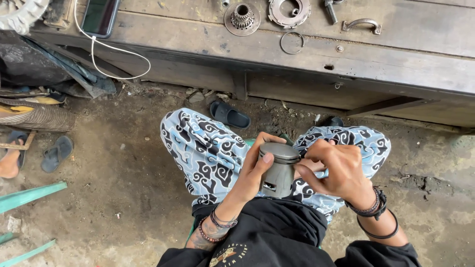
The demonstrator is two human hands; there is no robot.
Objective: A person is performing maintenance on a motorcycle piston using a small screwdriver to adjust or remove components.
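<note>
Your left hand [255, 170] grips the grey piston [278, 170] upright over your lap; your right hand [336, 170] pinches at its side. Judging by this, you're fitting something small: keep it steady.

A worn wooden workbench [396, 34] carries a toothed metal sprocket hub [242, 19], a round metal plate [289, 12], a thin wire ring [292, 43], a curved metal handle [361, 24] and a dark phone [100, 17] (white cable [116, 52] attached). Dark rubber sandals [229, 115], possibly a scattered pair, lie on the dirt floor [123, 188].
</note>
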